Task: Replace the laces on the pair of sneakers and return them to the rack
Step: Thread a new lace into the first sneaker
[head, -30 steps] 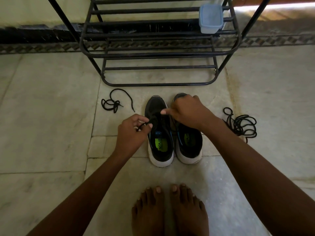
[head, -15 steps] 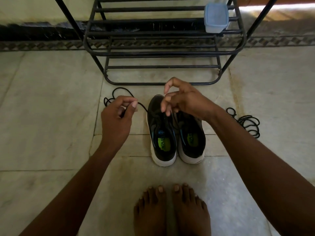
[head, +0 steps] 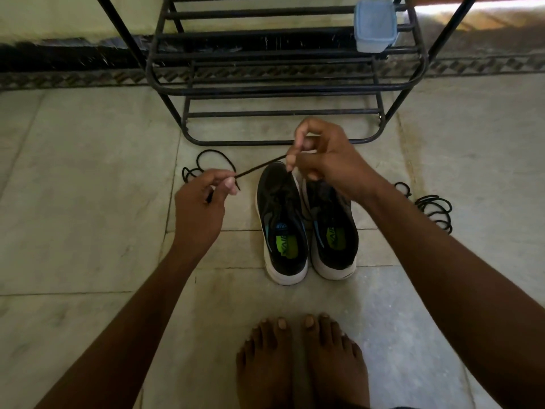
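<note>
Two black sneakers with white soles stand side by side on the floor, the left sneaker [head: 281,222] and the right sneaker [head: 334,231], toes toward the black metal shoe rack [head: 277,90]. A black lace [head: 261,166] is stretched taut between my hands above the left sneaker's toe. My left hand [head: 203,199] pinches its left end. My right hand [head: 327,156] pinches the other end above the toes, and a strand drops from it to the left sneaker.
A loose black lace [head: 203,163] lies on the floor left of the sneakers, partly behind my left hand. Another coiled black lace [head: 433,209] lies to the right. A pale blue lidded box [head: 375,25] sits on the rack. My bare feet [head: 300,358] stand near the sneakers' heels.
Both hands have lifted off the left sneaker and drawn apart, pulling the lace up and taut between them. The right hand rose toward the rack.
</note>
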Demonstrator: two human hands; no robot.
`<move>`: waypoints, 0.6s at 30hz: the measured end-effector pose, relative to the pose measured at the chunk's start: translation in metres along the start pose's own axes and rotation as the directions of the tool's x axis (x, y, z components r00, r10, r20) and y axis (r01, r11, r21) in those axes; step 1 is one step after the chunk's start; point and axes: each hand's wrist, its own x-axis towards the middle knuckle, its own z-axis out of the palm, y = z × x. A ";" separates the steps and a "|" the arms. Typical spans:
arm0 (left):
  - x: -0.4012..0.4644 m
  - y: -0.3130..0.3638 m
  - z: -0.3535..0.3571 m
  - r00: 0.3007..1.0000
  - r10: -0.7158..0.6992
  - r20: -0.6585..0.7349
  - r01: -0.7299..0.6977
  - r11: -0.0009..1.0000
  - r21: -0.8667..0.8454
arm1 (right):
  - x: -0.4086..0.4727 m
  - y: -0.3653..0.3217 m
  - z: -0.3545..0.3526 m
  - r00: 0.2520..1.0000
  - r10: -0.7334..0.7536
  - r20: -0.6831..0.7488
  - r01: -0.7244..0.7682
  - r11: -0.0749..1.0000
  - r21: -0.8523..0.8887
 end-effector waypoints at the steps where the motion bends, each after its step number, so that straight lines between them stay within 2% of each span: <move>1: -0.001 -0.009 0.000 1.000 -0.026 0.014 0.025 0.998 0.064 | 0.000 0.000 -0.005 1.000 -0.004 -0.026 0.005 1.000 0.015; 5: -0.011 -0.030 0.002 0.995 -0.066 0.081 0.051 0.984 0.173 | -0.002 0.008 -0.010 0.996 -0.013 -0.093 0.008 0.999 -0.054; 9: -0.017 -0.050 0.004 0.979 -0.144 0.145 0.104 0.961 0.257 | -0.002 0.018 -0.005 0.970 -0.070 -0.234 0.051 0.995 -0.086; 11: -0.019 -0.060 0.003 0.974 -0.173 0.147 0.127 0.951 0.282 | -0.005 0.025 0.001 0.966 -0.079 -0.246 0.050 0.991 -0.120; 14: -0.023 -0.058 0.007 0.973 -0.209 0.098 0.176 0.946 0.273 | -0.010 0.039 0.010 0.969 -0.077 -0.236 0.001 0.952 -0.306; 16: -0.025 -0.051 0.011 0.963 -0.254 0.084 0.227 0.941 0.251 | -0.014 0.047 0.013 0.962 -0.082 -0.262 -0.056 0.876 -0.479; 18: -0.024 -0.045 0.015 0.951 -0.298 0.081 0.280 0.943 0.182 | -0.019 0.050 0.017 0.970 -0.049 -0.238 -0.095 0.825 -0.557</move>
